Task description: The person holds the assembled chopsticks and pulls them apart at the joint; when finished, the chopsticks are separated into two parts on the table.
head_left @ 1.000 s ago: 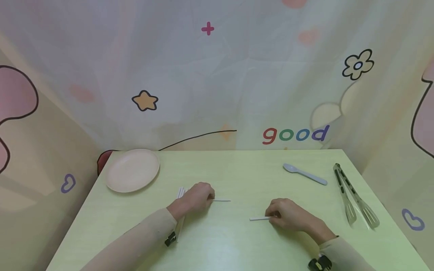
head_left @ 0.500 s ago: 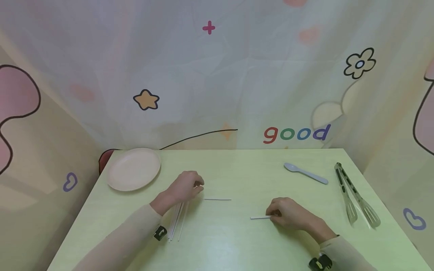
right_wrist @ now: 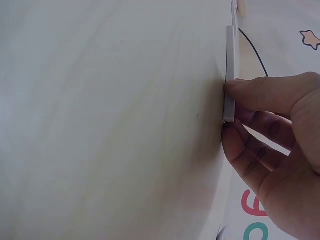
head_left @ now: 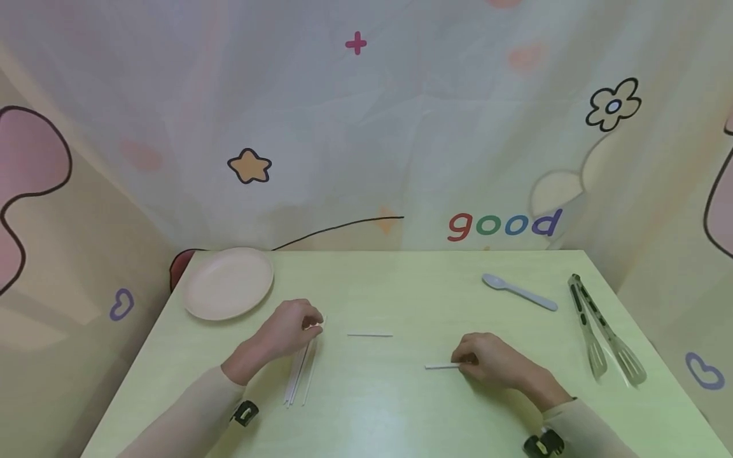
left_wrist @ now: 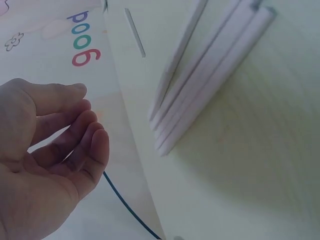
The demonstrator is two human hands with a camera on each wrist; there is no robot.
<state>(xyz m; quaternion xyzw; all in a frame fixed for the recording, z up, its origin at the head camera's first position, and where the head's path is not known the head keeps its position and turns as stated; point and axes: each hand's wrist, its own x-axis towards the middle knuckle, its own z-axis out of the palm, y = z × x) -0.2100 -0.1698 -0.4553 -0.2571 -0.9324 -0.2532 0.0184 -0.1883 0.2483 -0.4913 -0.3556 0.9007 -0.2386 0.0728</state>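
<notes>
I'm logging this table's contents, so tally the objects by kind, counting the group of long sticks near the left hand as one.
Round pale-pink plate: 1
Pale blue-grey spoon: 1
Slotted silver-and-black tongs: 1
Short thin white sticks: 2 (one held in the right hand)
Group of long thin white sticks: 1
Total: 6

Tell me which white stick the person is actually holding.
The white stick pinched by the right hand; the lone stick between both hands and the grouped sticks near the left hand lie unheld on the table.
</notes>
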